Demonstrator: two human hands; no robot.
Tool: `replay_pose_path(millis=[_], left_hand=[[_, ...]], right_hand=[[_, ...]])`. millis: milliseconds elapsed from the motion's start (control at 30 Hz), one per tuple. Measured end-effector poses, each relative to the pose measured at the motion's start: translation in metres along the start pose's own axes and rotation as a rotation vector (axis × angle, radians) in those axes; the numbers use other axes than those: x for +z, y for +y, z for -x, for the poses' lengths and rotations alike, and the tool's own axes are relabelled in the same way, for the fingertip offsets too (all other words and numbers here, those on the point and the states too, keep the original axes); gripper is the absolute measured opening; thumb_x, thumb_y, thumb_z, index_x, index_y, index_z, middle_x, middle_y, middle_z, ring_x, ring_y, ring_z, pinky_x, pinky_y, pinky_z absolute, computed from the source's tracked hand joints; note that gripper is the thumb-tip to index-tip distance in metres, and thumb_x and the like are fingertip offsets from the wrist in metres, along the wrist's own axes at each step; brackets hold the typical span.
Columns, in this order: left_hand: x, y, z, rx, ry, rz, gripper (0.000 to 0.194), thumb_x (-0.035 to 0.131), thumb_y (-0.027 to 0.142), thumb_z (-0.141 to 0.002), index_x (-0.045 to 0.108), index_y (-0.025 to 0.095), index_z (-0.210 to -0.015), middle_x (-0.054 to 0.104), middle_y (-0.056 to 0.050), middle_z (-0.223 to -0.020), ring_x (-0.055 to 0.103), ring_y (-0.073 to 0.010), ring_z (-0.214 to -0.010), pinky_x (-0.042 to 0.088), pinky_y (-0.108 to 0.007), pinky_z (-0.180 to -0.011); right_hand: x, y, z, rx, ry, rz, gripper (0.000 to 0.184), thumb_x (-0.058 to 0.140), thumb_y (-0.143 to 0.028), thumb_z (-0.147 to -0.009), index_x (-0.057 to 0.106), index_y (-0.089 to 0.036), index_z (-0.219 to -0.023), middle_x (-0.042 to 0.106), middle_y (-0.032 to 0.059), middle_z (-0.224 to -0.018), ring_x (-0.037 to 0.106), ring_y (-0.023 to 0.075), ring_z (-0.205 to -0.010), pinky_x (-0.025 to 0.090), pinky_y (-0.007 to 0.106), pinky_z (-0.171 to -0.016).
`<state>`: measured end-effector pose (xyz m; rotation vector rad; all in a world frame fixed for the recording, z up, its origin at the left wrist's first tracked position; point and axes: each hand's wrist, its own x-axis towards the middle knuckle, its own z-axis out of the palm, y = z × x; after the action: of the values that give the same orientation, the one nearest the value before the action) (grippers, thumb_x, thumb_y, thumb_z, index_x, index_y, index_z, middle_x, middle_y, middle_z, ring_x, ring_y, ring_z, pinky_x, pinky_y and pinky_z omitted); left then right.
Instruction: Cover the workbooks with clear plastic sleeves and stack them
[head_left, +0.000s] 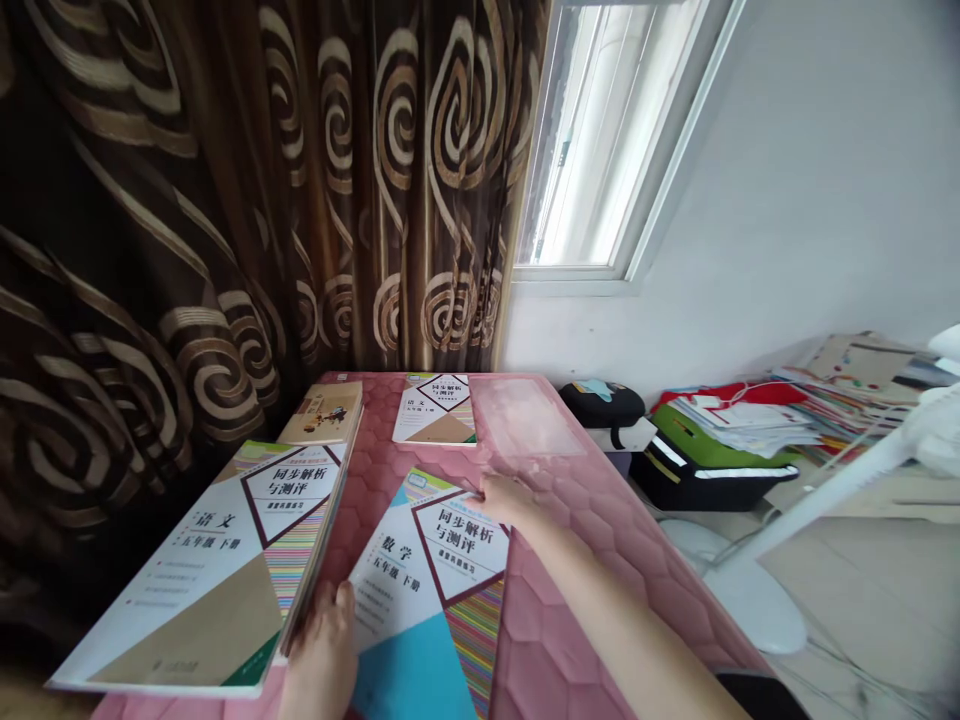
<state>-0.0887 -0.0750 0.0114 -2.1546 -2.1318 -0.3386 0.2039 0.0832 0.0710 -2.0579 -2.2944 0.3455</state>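
A maths workbook (412, 600) with a white and blue cover and striped corner lies face up in front of me, slightly turned. Its upper right corner is held by my right hand (506, 500), fingers closed at the edge. My left hand (322, 650) is curled at the workbook's left edge, its fingertips partly hidden. Just left of that hand is a stack of books, topped by a larger-looking Chinese workbook (202, 570) with a white and tan cover. A similar Chinese workbook (435, 410) lies flat at the table's far edge.
A pink quilted cover (555, 620) spans the table. Behind the stack sits a tan book (322, 412). Patterned curtains (337, 200) hang at the back. To the right are a black case (602, 403), a green-topped black bag (712, 465), piled papers (847, 390) and a white lamp (817, 500).
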Motion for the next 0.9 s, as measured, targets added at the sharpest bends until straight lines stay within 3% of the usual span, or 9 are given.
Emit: replay_pose_path(millis=[167, 233, 333, 433, 533, 667, 900], left_hand=[[-0.014, 0.026, -0.05, -0.074, -0.058, -0.118, 0.047, 0.026, -0.003, -0.084, 0.065, 0.012, -0.105, 0.064, -0.015, -0.106, 0.065, -0.0211, -0.089, 0.048, -0.029, -0.075], [-0.011, 0.042, -0.079, -0.086, -0.043, -0.114, 0.044, 0.029, 0.001, -0.087, 0.065, 0.013, -0.109, 0.061, -0.016, -0.115, 0.064, -0.0213, -0.093, 0.048, -0.03, -0.077], [-0.001, 0.066, -0.13, -0.022, -0.034, -0.086, 0.041, 0.03, 0.007, -0.089, 0.067, 0.014, -0.104, 0.062, -0.016, -0.11, 0.06, -0.0272, -0.1, 0.047, -0.039, -0.083], [0.01, 0.087, -0.179, 0.063, -0.034, -0.059, 0.041, 0.031, 0.009, -0.09, 0.067, 0.018, -0.107, 0.061, -0.014, -0.114, 0.057, -0.0262, -0.107, 0.042, -0.043, -0.094], [0.019, 0.102, -0.211, 0.1, -0.033, -0.046, 0.043, 0.032, 0.007, -0.089, 0.065, 0.019, -0.112, 0.06, -0.014, -0.121, 0.053, -0.0252, -0.116, 0.03, -0.048, -0.107], [0.026, 0.109, -0.218, 0.093, -0.019, -0.042, 0.044, 0.03, 0.009, -0.09, 0.062, 0.018, -0.12, 0.052, -0.015, -0.135, 0.047, -0.0284, -0.125, 0.02, -0.055, -0.113], [0.037, 0.121, -0.179, 0.143, -0.031, 0.026, 0.043, 0.038, 0.013, -0.09, 0.059, 0.022, -0.126, 0.036, -0.01, -0.151, 0.035, -0.033, -0.134, 0.02, -0.058, -0.113]], right_hand=[[0.004, 0.043, 0.028, 0.021, -0.068, -0.033, 0.036, 0.055, -0.048, -0.085, 0.068, -0.018, -0.07, 0.072, 0.0066, -0.076, 0.064, 0.0186, -0.072, 0.038, 0.025, -0.06], [0.01, 0.059, 0.046, 0.045, -0.053, -0.04, 0.039, 0.047, -0.044, -0.091, 0.067, -0.017, -0.072, 0.072, 0.0064, -0.076, 0.064, 0.0171, -0.071, 0.036, 0.025, -0.059], [0.022, 0.074, 0.068, 0.119, 0.022, -0.077, 0.041, 0.04, -0.041, -0.095, 0.066, -0.016, -0.077, 0.073, 0.0088, -0.081, 0.066, 0.0186, -0.076, 0.037, 0.025, -0.062], [0.03, 0.076, 0.076, 0.255, 0.097, -0.122, 0.04, 0.039, -0.043, -0.096, 0.066, -0.016, -0.083, 0.073, 0.0121, -0.086, 0.068, 0.0224, -0.085, 0.04, 0.027, -0.066], [0.032, 0.071, 0.076, 0.378, 0.126, -0.143, 0.043, 0.036, -0.045, -0.096, 0.066, -0.015, -0.091, 0.073, 0.0141, -0.093, 0.068, 0.0254, -0.091, 0.042, 0.028, -0.066], [0.031, 0.065, 0.073, 0.451, 0.13, -0.162, 0.043, 0.034, -0.046, -0.096, 0.065, -0.016, -0.096, 0.072, 0.0141, -0.095, 0.067, 0.0278, -0.095, 0.044, 0.03, -0.066], [0.032, 0.06, 0.077, 0.48, 0.114, -0.139, 0.043, 0.031, -0.044, -0.097, 0.064, -0.016, -0.097, 0.073, 0.014, -0.095, 0.068, 0.0275, -0.095, 0.046, 0.032, -0.07]])
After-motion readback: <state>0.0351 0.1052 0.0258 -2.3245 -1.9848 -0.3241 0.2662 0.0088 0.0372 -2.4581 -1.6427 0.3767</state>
